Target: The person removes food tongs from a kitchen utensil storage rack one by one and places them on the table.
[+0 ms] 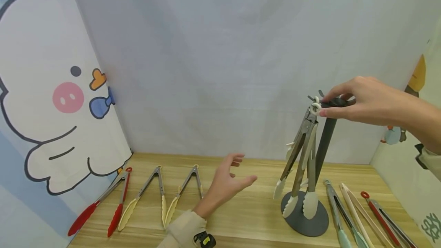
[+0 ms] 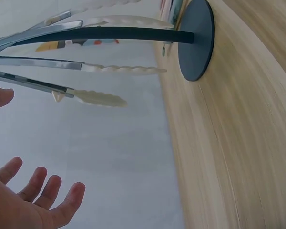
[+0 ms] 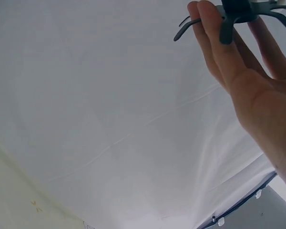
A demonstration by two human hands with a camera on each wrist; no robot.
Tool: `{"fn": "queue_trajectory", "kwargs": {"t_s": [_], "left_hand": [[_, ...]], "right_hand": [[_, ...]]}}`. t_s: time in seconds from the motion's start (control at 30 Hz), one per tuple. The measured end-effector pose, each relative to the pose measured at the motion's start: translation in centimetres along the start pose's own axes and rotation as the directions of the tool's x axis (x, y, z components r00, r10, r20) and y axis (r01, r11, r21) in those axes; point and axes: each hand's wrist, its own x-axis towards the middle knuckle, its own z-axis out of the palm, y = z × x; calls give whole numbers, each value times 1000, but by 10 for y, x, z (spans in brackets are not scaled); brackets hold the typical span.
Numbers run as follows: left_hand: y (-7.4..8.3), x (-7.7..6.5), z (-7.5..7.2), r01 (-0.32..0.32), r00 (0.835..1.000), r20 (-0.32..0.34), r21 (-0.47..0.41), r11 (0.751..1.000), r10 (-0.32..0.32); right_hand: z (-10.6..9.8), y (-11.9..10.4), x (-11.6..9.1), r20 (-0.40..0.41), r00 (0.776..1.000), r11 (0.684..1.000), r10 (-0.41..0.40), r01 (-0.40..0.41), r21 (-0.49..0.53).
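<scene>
My right hand (image 1: 365, 98) pinches the dark top of a utensil stand (image 1: 325, 144), thumb tip right by a white hanging ring. In the right wrist view its fingers lie around the stand's black hooks (image 3: 229, 28). White-tipped tongs (image 1: 311, 204) hang from the stand with their tips pointing down, some of them partly behind others. My left hand (image 1: 224, 185) hovers to the left of the stand, fingers and thumb spread apart and holding nothing. In the left wrist view, the hanging tongs (image 2: 102, 98) appear beyond that hand's thumb.
Red tongs (image 1: 117, 217) and two yellow-tipped tongs (image 1: 128, 213) lie spread on the wooden table (image 1: 255, 225) at left. Right of the stand's round base (image 1: 306, 228) lie green-tipped tongs (image 1: 332, 196), cream tongs (image 1: 355, 206) and red-handled tongs (image 1: 382, 215). A pale curtain (image 1: 206, 68) hangs behind.
</scene>
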Motion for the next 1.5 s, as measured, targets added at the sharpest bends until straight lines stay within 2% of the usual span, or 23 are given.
{"fn": "queue_trajectory", "kwargs": {"t_s": [0.27, 0.67, 1.0, 1.17, 1.5], "left_hand": [[10, 4, 10, -32, 999, 8, -6, 999, 32], [25, 16, 28, -48, 999, 11, -59, 997, 49], [33, 28, 46, -81, 997, 1, -78, 994, 81], [37, 30, 52, -97, 995, -2, -93, 991, 97], [48, 26, 62, -84, 996, 31, -115, 990, 88]], "right_hand": [[1, 2, 2, -5, 1000, 999, -14, 14, -44], [0, 2, 4, 9, 999, 999, -32, 33, -24], [5, 6, 6, -27, 998, 998, -52, 51, -38], [7, 8, 5, -36, 996, 996, -79, 77, -41], [8, 1, -3, -48, 997, 997, -55, 52, -48]]}}
